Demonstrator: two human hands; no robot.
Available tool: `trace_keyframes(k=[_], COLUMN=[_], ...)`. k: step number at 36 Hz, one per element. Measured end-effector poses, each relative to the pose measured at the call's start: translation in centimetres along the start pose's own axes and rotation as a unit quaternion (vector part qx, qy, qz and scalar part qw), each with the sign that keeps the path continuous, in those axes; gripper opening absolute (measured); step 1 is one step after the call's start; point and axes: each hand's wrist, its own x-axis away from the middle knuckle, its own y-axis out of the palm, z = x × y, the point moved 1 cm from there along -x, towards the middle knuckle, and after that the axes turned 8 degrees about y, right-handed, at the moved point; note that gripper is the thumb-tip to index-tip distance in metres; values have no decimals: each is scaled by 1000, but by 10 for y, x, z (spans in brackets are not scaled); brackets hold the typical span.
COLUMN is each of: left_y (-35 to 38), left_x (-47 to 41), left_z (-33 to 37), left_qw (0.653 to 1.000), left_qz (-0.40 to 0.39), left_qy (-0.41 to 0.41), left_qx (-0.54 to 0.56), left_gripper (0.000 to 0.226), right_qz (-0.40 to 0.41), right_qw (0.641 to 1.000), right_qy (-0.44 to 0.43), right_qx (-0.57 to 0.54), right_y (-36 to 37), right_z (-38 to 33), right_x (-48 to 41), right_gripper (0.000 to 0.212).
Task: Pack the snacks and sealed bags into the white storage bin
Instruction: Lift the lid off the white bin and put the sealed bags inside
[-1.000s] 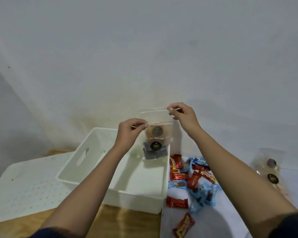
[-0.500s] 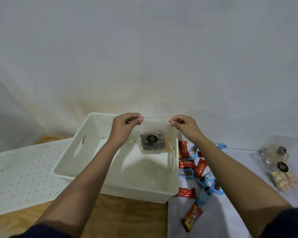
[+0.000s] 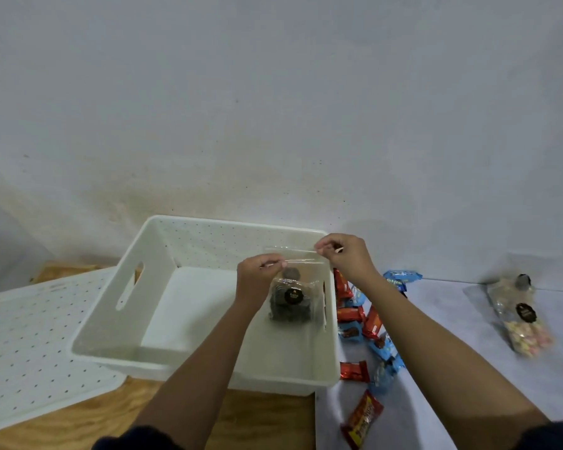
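I can read nothing for certain: the black round labels (image 3: 292, 295) and the snack wrappers (image 3: 362, 420) are too blurred.

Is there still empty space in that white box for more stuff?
Yes. The white bin floor is bare left of the clear bag that both hands, left and right, hold by its top. It is crowded just right of the bin, where the wrapped snacks lie.

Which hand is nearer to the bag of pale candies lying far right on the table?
Right. The right hand pinches the clear bag over the white bin, left of the candy bag; the left hand is farther left.
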Motion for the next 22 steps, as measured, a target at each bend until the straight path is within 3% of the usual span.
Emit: trace_keyframes(k=[15,22], left_y=[17,19], left_x=[-29,-30], left_z=[-13,-9], left_qw=[999,993], left_qz=[12,4], left_qy=[29,71], left_qx=[-30,-99], left_gripper=[11,7], right_qz=[49,29], right_qw=[999,999], right_qy=[9,21], right_qx=[-6,-9], right_y=[1,-5], right_z=[8,4], right_x=[-23,-25], right_gripper=[12,11])
